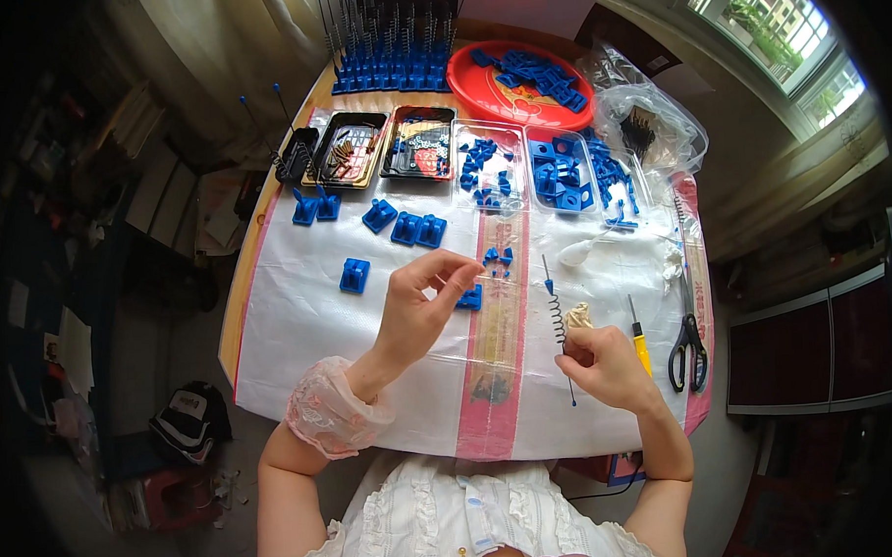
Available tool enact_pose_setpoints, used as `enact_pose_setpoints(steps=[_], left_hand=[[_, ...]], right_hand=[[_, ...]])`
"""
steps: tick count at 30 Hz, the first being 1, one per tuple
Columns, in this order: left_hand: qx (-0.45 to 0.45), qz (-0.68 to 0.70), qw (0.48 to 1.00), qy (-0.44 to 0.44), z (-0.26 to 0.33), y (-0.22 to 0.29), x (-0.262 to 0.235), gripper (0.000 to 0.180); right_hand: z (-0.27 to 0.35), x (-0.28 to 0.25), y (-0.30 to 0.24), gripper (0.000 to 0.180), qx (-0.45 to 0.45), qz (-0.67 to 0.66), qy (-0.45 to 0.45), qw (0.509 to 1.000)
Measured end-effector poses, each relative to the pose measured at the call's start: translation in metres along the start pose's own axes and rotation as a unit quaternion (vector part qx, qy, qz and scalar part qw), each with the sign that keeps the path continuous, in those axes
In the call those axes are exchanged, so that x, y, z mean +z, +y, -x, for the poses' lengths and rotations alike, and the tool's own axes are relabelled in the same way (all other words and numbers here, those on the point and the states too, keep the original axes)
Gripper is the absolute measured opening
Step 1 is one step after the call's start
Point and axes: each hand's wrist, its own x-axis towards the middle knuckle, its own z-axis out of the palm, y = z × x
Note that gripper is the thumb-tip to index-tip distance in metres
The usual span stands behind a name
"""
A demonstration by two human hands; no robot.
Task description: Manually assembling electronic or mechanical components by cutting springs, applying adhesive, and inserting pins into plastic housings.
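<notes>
My right hand (604,369) is closed around a thin metal rod that carries a dark coil spring (556,317). A blue cone-shaped piece (549,287) sits on the rod above the spring, and a small blue tip shows at the lower end. Thumb and fingertips of my left hand (422,297) are pinched together; whatever is between them is too small to make out. Just beyond those fingertips lie several small blue plastic pieces (497,259). A blue block (470,297) is partly hidden behind the left hand. Another blue block (355,275) lies to its left.
Several blue blocks (405,227) lie farther back. Trays of screws (351,154) and blue parts (560,171) line up behind them. A red basin (469,96) and a rack of sprung rods (385,79) stand at the back. Scissors (686,354) and a yellow-handled screwdriver (642,350) lie right.
</notes>
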Motion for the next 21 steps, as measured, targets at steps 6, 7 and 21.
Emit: enact_pose_setpoints(steps=[6,7,21], left_hand=[[-0.039,0.002,0.999,0.023,-0.009,-0.01,-0.01,0.02],[-0.041,-0.005,0.999,0.022,-0.01,-0.011,-0.011,0.02],[-0.088,-0.098,0.99,-0.046,-0.017,-0.013,-0.028,0.023]], right_hand=[[-0.005,0.001,0.003,0.016,-0.032,0.175,-0.111,0.978],[-0.006,0.002,0.003,0.016,-0.033,0.187,-0.124,0.974],[-0.015,-0.016,0.015,0.027,0.024,0.15,-0.04,0.988]])
